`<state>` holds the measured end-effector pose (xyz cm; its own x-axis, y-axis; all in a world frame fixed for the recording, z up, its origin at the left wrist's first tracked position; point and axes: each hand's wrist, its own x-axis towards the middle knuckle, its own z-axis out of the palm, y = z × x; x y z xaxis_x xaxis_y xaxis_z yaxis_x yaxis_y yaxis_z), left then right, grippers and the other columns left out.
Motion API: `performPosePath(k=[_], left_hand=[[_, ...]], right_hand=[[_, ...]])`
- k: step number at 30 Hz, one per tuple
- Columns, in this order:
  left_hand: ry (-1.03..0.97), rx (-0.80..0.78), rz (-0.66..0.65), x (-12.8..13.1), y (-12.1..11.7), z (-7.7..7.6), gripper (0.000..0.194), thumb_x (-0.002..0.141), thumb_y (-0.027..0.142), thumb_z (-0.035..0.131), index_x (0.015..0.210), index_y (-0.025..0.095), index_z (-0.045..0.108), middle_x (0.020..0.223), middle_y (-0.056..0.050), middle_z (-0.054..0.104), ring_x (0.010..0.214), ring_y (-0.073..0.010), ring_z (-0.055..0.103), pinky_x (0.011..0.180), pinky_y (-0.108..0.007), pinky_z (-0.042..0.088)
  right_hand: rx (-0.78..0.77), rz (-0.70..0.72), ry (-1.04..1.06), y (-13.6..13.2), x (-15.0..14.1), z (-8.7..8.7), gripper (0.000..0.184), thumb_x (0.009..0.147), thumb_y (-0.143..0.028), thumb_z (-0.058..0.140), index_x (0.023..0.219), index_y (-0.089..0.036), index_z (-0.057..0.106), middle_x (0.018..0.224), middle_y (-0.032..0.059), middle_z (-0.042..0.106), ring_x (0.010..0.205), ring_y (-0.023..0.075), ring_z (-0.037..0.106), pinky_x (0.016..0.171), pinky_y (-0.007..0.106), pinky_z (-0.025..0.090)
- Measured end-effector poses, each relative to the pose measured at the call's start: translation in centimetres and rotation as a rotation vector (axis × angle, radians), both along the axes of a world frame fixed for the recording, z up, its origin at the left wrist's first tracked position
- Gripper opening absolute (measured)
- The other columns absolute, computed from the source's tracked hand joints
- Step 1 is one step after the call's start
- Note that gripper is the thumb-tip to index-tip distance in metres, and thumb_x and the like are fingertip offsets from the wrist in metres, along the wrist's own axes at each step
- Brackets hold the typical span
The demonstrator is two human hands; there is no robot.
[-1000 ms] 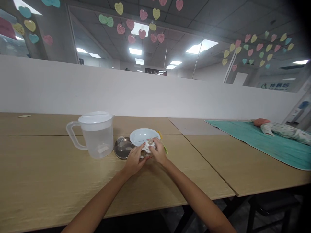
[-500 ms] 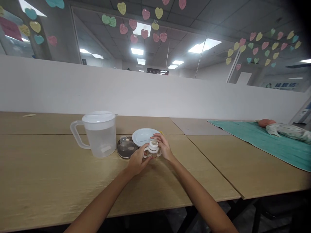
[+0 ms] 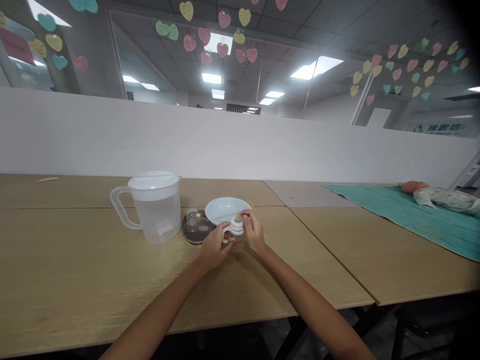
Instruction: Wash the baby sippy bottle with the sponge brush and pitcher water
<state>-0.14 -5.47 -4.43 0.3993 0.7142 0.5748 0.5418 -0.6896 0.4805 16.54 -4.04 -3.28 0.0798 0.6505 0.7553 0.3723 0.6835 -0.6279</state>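
Observation:
A small baby bottle (image 3: 234,231) with white handles and a teat stands on the wooden table (image 3: 93,270) between both my hands. My left hand (image 3: 212,249) is closed round its lower body. My right hand (image 3: 254,231) pinches the white collar at its top from the right. Just behind the bottle lies a pale blue plate (image 3: 225,209). To its left sits a shallow metal dish (image 3: 196,229) with a small clear cap in it.
A clear plastic jug (image 3: 153,206) with a white lid holds water, left of the dish. A teal mat (image 3: 420,220) with a baby doll (image 3: 440,196) lies at the far right. A white partition (image 3: 225,145) runs along the table's back edge.
My right hand has shifted from over the bottle's top to its right side, so the teat and white collar show. The view has drifted slightly.

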Motion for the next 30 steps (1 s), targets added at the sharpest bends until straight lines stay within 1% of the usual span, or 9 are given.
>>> performPosePath(k=[4,8,14,17,19,23,26,28,30], left_hand=[[-0.018,-0.014,-0.006,0.1,0.1,0.0,0.048,0.082,0.037,0.051,0.123,0.019,0.036,0.096,-0.006,0.058,0.085,-0.0191,0.056,0.076,-0.031,0.043],[-0.026,-0.038,0.029,0.1,0.2,-0.2,0.047,0.080,0.039,0.053,0.119,0.018,0.039,0.090,-0.006,0.058,0.082,-0.0201,0.057,0.072,-0.031,0.043],[-0.041,-0.051,0.014,0.1,0.2,-0.3,0.046,0.080,0.043,0.052,0.116,0.018,0.039,0.090,-0.004,0.056,0.078,-0.0176,0.055,0.073,-0.031,0.043],[-0.048,-0.043,-0.008,0.1,0.1,-0.4,0.047,0.082,0.045,0.050,0.119,0.019,0.038,0.089,-0.004,0.056,0.080,-0.0179,0.055,0.075,-0.031,0.043],[-0.052,-0.040,-0.008,0.0,0.1,-0.4,0.048,0.082,0.046,0.049,0.119,0.019,0.038,0.088,-0.004,0.056,0.081,-0.0184,0.054,0.075,-0.031,0.042],[-0.037,-0.036,-0.003,0.0,0.0,-0.1,0.045,0.081,0.043,0.051,0.117,0.019,0.039,0.089,-0.005,0.057,0.083,-0.0195,0.054,0.076,-0.032,0.042],[-0.022,-0.031,-0.003,0.1,-0.1,0.1,0.044,0.081,0.039,0.052,0.117,0.018,0.039,0.091,-0.006,0.057,0.084,-0.0196,0.053,0.077,-0.033,0.041],[-0.017,-0.028,0.003,0.1,-0.1,0.2,0.043,0.080,0.036,0.053,0.117,0.018,0.039,0.091,-0.006,0.057,0.084,-0.0195,0.053,0.077,-0.033,0.042],[-0.018,-0.019,0.008,0.1,0.0,0.1,0.043,0.079,0.033,0.053,0.117,0.018,0.040,0.092,-0.006,0.058,0.084,-0.0195,0.053,0.078,-0.033,0.042]], right_hand=[[0.154,-0.145,-0.046,-0.7,0.1,0.0,0.024,0.089,-0.033,0.037,0.096,-0.019,0.055,0.092,0.0059,0.060,0.092,0.0193,0.052,0.084,0.035,0.039],[0.206,-0.211,0.005,-0.9,0.0,-0.4,0.027,0.090,-0.032,0.033,0.103,-0.018,0.052,0.074,0.0031,0.059,0.082,0.0193,0.054,0.078,0.035,0.040],[0.414,-0.185,-0.131,-1.7,-0.3,-0.1,0.023,0.087,-0.024,0.038,0.102,-0.018,0.053,0.069,0.0015,0.060,0.064,0.0158,0.054,0.073,0.035,0.037],[0.536,-0.154,-0.264,-2.1,-0.2,0.4,0.026,0.084,-0.020,0.040,0.105,-0.018,0.054,0.073,0.0024,0.063,0.064,0.0161,0.055,0.073,0.037,0.035],[0.558,-0.126,-0.305,-2.2,-0.2,0.6,0.027,0.083,-0.020,0.042,0.106,-0.019,0.054,0.074,0.0025,0.064,0.066,0.0166,0.055,0.073,0.037,0.036],[0.394,-0.111,-0.108,-2.0,-0.4,0.6,0.029,0.081,-0.019,0.045,0.110,-0.020,0.050,0.089,0.0048,0.062,0.081,0.0181,0.057,0.079,0.037,0.040],[0.201,-0.025,0.050,-1.4,-0.5,0.5,0.045,0.078,-0.019,0.046,0.122,-0.019,0.039,0.109,0.0091,0.056,0.100,0.0200,0.053,0.087,0.037,0.041],[0.093,0.055,0.039,-0.9,-0.3,0.4,0.054,0.074,-0.018,0.046,0.126,-0.019,0.035,0.112,0.0087,0.056,0.104,0.0207,0.052,0.090,0.037,0.040],[-0.002,0.112,-0.015,-0.4,-0.1,0.3,0.057,0.070,-0.017,0.045,0.126,-0.020,0.036,0.105,0.0056,0.060,0.098,0.0200,0.054,0.088,0.035,0.041]])
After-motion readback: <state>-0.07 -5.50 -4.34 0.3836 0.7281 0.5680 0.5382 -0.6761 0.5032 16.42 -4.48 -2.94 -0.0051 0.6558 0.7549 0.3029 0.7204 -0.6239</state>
